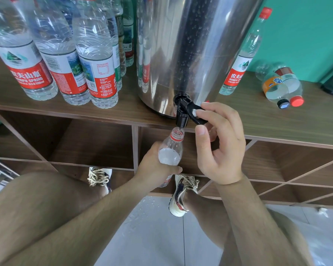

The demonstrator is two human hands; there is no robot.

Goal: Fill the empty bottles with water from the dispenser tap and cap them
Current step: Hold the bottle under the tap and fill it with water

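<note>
Worn on the head, facing forward and tilted steeply down. Held close to the tap (181,115) of the steel dispenser (192,47), slightly above it and squarely in front. Wide-angle, bowing the shelf (258,121) edge left and right of the tap. Takes in the standing bottles (69,60) left of the tap, the green wall (306,35) to its right, and, below the tap, the bottle (170,150), left hand (156,164), right hand (221,146), shoes (181,196) and floor tiles (152,237).

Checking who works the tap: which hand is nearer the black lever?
Right. The right hand pinches the lever; the left hand grips the bottle below the spout.
</note>
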